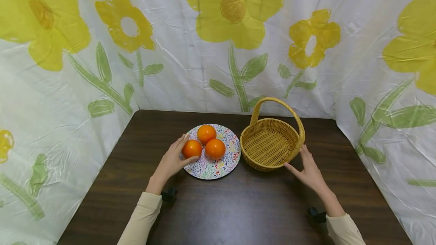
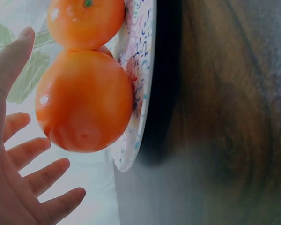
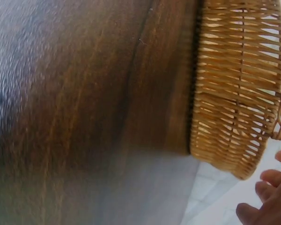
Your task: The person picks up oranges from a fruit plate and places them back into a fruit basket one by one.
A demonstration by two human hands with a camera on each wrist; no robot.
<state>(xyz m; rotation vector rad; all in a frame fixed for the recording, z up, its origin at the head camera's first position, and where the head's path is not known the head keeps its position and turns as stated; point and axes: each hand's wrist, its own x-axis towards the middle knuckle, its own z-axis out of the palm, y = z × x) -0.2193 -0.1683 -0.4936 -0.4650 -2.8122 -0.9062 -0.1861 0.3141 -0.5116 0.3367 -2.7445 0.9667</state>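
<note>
spreading wide, empty, left hand (image 1: 171, 162) flanks the leftmost orange (image 1: 191, 149) inside plate (image 1: 226, 164) rim; right hand (image 1: 310, 171), likewise, basket (image 1: 260, 165) edge.

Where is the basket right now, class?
In the head view, the basket stands on the table, right of the plate and beside the right hand.

Left hand (image 1: 174, 158), fingers spread, nearer the table (image 1: 238, 207)'s left edge; right hand (image 1: 309, 171), thumb wide, nearer the right edge; both forearms (image 1: 141, 218) angle inward!
</note>
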